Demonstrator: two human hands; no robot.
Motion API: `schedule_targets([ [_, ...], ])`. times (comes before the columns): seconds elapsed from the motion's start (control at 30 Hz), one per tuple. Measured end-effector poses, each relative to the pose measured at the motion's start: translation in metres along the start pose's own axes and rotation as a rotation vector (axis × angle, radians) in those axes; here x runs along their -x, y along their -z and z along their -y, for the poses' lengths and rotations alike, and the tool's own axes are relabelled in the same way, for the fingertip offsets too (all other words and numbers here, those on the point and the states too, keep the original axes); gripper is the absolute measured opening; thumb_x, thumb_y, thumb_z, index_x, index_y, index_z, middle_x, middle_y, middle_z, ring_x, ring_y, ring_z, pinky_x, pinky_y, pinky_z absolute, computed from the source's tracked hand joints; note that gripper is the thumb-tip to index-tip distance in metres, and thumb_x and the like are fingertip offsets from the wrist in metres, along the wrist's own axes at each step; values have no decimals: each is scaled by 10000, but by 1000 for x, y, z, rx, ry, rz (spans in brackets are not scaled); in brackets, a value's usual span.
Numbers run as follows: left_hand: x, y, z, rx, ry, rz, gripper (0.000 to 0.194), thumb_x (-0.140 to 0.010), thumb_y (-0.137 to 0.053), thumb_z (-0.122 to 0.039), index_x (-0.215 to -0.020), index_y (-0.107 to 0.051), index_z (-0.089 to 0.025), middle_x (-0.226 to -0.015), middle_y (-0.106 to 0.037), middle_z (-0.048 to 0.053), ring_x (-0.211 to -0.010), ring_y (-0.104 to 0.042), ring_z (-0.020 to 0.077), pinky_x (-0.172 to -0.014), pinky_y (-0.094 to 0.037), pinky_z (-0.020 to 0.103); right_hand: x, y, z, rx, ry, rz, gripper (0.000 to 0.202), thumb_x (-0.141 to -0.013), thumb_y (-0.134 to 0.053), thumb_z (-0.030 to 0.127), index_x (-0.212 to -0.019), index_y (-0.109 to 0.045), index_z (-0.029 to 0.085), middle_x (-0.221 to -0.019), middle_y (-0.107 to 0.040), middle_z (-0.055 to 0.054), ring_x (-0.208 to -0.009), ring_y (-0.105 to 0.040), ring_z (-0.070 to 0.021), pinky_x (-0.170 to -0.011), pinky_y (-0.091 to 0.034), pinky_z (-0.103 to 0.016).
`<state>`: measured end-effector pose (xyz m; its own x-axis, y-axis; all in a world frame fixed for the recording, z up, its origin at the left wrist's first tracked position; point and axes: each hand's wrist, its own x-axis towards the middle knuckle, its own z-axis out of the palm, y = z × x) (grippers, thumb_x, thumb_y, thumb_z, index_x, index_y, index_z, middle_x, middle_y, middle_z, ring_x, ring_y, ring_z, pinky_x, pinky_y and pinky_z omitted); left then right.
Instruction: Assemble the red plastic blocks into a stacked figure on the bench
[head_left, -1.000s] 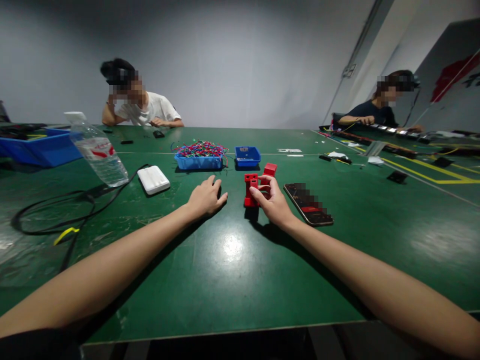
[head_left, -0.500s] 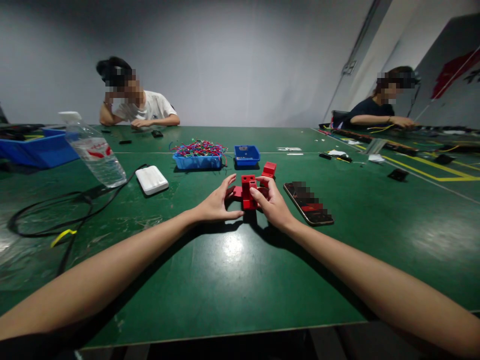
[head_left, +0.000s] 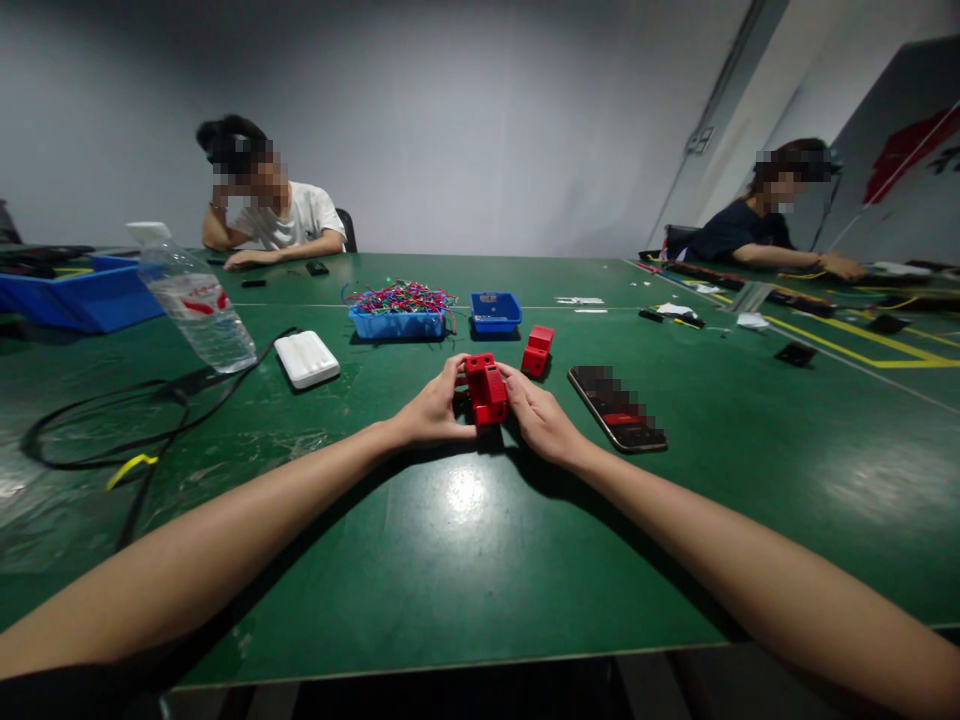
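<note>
A red blocky part [head_left: 487, 392] with round holes in its top face is held between my two hands, just above or on the green table. My left hand [head_left: 436, 405] grips its left side, with the index finger near the top and the thumb near the bottom. Against the right side rest the fingers of my right hand [head_left: 538, 412], closed in on the part; their tips are partly hidden. A second red part [head_left: 538, 351], stepped in shape, lies just beyond my right hand. Dark gaps show under the held part.
A phone [head_left: 617, 408] lies right of my right hand. Beyond are a blue bin of coloured wires [head_left: 400, 322] and a small blue tray [head_left: 496, 313]. To the left stand a white power bank [head_left: 306, 358], a water bottle [head_left: 196, 310] and a black cable [head_left: 105, 465]. Two people sit across the table.
The held red part has turned and shifted slightly left, into my left hand's grasp. My right hand's thumb has moved from its front to its right side.
</note>
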<state>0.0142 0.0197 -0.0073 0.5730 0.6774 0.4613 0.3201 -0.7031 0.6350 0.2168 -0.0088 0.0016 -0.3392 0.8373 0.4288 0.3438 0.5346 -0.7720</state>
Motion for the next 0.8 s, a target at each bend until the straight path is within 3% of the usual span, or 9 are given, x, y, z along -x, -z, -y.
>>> schedule_targets([
  [0.1,1,0,-1,-38,18,-9,983,-626,-810,-386,-1371,-208,-169,-1308,-539,195,-1102,-638,294,-973,-503,461,-3,4,-5,185,40,31,368,-985,-334,321,-1223,-587,203,-1200,-682,-93,-1107,-643,-209,-996,-465,-390],
  [0.23,1,1,-1,-94,-28,1,966,-636,-790,-378,-1369,-198,-167,-1318,-524,195,-1101,-635,291,-978,-495,454,-4,8,-16,471,66,120,410,-872,-534,233,-1275,-555,165,-1411,-526,-154,-1340,-456,-264,-1100,-356,-470],
  [0.33,1,1,0,-137,-95,36,998,-630,-791,-408,-1383,-185,-158,-1345,-503,211,-1187,-582,315,-1019,-462,460,-5,8,-22,561,-6,136,465,-877,-539,250,-1334,-501,170,-1441,-481,-178,-1377,-400,-287,-1085,-345,-527],
  [0.43,2,1,-2,-180,-109,62,1026,-621,-788,-448,-1390,-178,-151,-1356,-494,217,-1205,-567,326,-1010,-467,454,-6,9,-25,567,-2,121,417,-879,-542,248,-1288,-523,173,-1351,-557,-168,-1282,-493,-279,-1035,-391,-498],
  [0.53,2,0,-7,-276,6,60,1013,-625,-768,-491,-1390,-193,-159,-1228,-593,174,-1052,-653,321,-893,-523,444,-8,11,-26,561,13,76,343,-853,-570,231,-1189,-565,158,-1191,-629,-148,-1123,-575,-252,-971,-432,-441],
  [0.67,2,-1,-13,-410,137,-14,932,-648,-737,-520,-1365,-261,-162,-1055,-660,118,-865,-696,310,-766,-538,419,-9,11,-25,500,4,9,301,-801,-613,223,-1096,-576,175,-1055,-652,-108,-996,-598,-231,-907,-451,-409],
  [0.8,1,-2,-13,-402,214,-83,892,-653,-743,-472,-1355,-298,-148,-1047,-660,126,-897,-690,316,-798,-533,430,-10,9,-24,317,-63,-128,281,-769,-643,275,-1024,-557,194,-970,-650,-70,-896,-612,-210,-847,-469,-386],
])
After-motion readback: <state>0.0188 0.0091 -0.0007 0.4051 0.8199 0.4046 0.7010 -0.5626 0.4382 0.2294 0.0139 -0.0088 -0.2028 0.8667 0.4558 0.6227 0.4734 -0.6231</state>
